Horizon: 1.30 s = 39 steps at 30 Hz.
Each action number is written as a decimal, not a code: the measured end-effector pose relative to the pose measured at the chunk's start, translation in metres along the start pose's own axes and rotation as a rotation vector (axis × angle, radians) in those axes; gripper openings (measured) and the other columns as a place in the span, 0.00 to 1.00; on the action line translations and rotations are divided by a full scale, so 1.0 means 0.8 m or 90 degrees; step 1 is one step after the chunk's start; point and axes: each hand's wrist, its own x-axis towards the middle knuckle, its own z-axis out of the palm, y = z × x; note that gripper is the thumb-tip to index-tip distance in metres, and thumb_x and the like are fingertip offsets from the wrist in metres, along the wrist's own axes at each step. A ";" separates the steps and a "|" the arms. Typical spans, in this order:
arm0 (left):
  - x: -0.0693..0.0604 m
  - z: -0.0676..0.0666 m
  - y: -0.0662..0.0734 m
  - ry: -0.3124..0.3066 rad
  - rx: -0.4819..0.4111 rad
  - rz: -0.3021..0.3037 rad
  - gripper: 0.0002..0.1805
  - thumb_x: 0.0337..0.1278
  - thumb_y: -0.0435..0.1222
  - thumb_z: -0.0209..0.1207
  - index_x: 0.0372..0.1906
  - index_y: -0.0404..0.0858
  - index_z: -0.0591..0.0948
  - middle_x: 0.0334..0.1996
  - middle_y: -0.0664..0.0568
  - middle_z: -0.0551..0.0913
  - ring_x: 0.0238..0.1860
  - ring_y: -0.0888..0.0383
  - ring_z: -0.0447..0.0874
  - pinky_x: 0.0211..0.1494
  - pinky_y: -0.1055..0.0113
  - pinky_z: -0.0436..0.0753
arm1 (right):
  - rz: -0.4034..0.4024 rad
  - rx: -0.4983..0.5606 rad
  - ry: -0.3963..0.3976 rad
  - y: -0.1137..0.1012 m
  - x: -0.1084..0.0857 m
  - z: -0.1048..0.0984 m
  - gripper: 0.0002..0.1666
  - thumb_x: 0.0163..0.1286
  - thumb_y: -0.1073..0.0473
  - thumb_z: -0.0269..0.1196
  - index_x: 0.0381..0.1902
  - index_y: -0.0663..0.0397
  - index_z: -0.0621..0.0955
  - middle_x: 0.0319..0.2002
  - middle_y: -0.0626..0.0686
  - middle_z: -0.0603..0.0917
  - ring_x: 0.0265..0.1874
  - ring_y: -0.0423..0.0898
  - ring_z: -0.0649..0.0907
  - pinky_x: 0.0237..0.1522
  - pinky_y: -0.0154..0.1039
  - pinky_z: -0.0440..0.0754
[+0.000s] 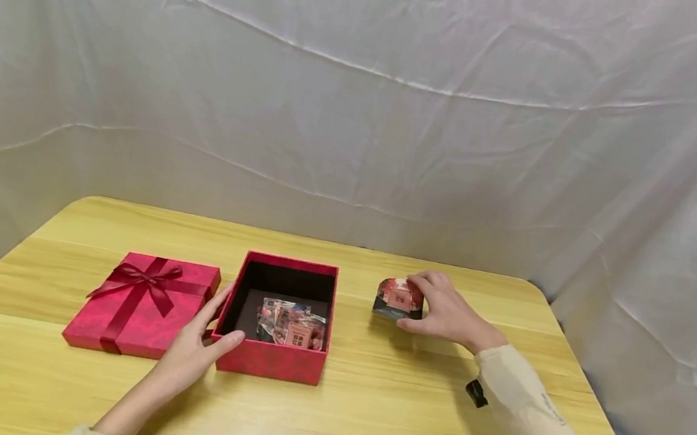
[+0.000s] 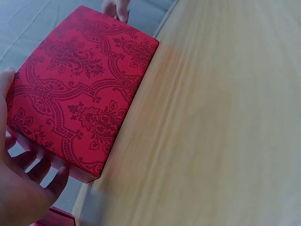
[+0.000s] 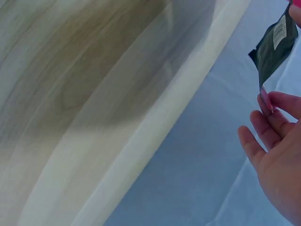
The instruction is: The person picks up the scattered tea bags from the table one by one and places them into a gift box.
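Observation:
An open red gift box with a dark inside stands on the table. My left hand holds its near left corner, thumb over the front rim and fingers along the left wall. Inside the box lie shiny printed packets; how many cannot be told. Right of the box, my right hand pinches a red and black packet above the table. In the right wrist view, the packet's dark back carries a white barcode label. The left wrist view shows the box's patterned red wall close up.
Left of the box lies its red lid with a dark red ribbon bow. A small black object is beside the right sleeve. Pale cloth hangs behind the wooden table.

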 end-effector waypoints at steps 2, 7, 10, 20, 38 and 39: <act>0.000 0.000 0.000 0.000 0.004 0.000 0.41 0.63 0.39 0.60 0.77 0.47 0.54 0.69 0.36 0.62 0.58 0.39 0.72 0.49 0.60 0.78 | -0.003 0.007 0.002 -0.007 -0.001 -0.002 0.52 0.52 0.42 0.72 0.66 0.68 0.69 0.61 0.63 0.69 0.60 0.58 0.67 0.56 0.58 0.70; 0.001 0.000 0.000 -0.001 0.003 -0.001 0.41 0.63 0.39 0.60 0.77 0.47 0.54 0.69 0.35 0.62 0.58 0.39 0.72 0.50 0.57 0.77 | -0.015 0.013 0.015 -0.022 -0.003 -0.008 0.51 0.53 0.44 0.73 0.67 0.66 0.68 0.61 0.60 0.70 0.59 0.55 0.67 0.55 0.57 0.71; 0.001 0.000 0.000 0.001 -0.002 -0.003 0.41 0.63 0.39 0.60 0.77 0.47 0.54 0.69 0.36 0.62 0.57 0.39 0.72 0.51 0.56 0.77 | -0.038 0.012 0.028 -0.032 -0.004 -0.016 0.50 0.54 0.46 0.73 0.67 0.65 0.68 0.61 0.59 0.70 0.59 0.55 0.67 0.55 0.57 0.71; 0.001 -0.002 0.003 -0.001 0.000 0.004 0.41 0.63 0.38 0.60 0.77 0.47 0.53 0.71 0.37 0.60 0.58 0.38 0.72 0.51 0.57 0.77 | -0.124 0.007 0.058 -0.068 -0.005 -0.039 0.49 0.55 0.44 0.72 0.67 0.64 0.68 0.60 0.56 0.69 0.58 0.52 0.67 0.52 0.53 0.72; 0.001 -0.001 0.002 -0.003 0.002 -0.003 0.41 0.63 0.40 0.60 0.77 0.47 0.54 0.72 0.39 0.57 0.62 0.37 0.68 0.54 0.51 0.76 | -0.181 0.058 0.016 -0.134 0.043 -0.053 0.51 0.57 0.42 0.70 0.71 0.60 0.65 0.62 0.52 0.67 0.60 0.47 0.64 0.58 0.50 0.69; 0.001 0.000 0.002 -0.004 0.001 -0.002 0.41 0.63 0.40 0.60 0.77 0.47 0.54 0.73 0.40 0.56 0.62 0.37 0.68 0.54 0.50 0.76 | -0.191 0.056 0.011 -0.140 0.047 -0.053 0.51 0.57 0.41 0.69 0.71 0.61 0.65 0.62 0.52 0.67 0.60 0.47 0.64 0.58 0.50 0.69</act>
